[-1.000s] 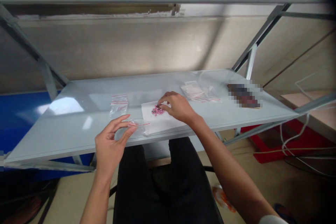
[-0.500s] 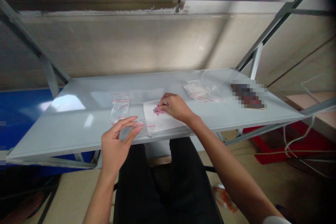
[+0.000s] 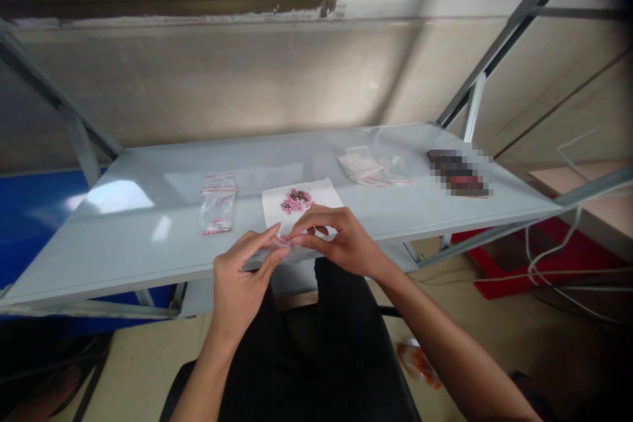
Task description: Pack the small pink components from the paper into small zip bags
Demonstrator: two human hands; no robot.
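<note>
My left hand [image 3: 244, 277] and my right hand [image 3: 336, 241] meet at the front edge of the grey table [image 3: 148, 244]. Both pinch a small clear zip bag [image 3: 284, 242] with a red strip between their fingertips. Just behind the hands lies a white paper sheet [image 3: 316, 201] with a little heap of pink beads [image 3: 295, 200] and a few dark ones on it. What my right fingers carry besides the bag is too small to make out.
A filled small bag with pink beads [image 3: 217, 204] lies left of the sheet. A pile of empty clear bags [image 3: 373, 168] rests at the back right, beside a blurred dark object [image 3: 459, 173]. Metal frame struts rise at both sides. Cables and a red crate [image 3: 524, 264] are on the floor right.
My right hand left the bead heap and came back to the bag held by my left hand. My left hand shifted right, toward the table's front edge.
</note>
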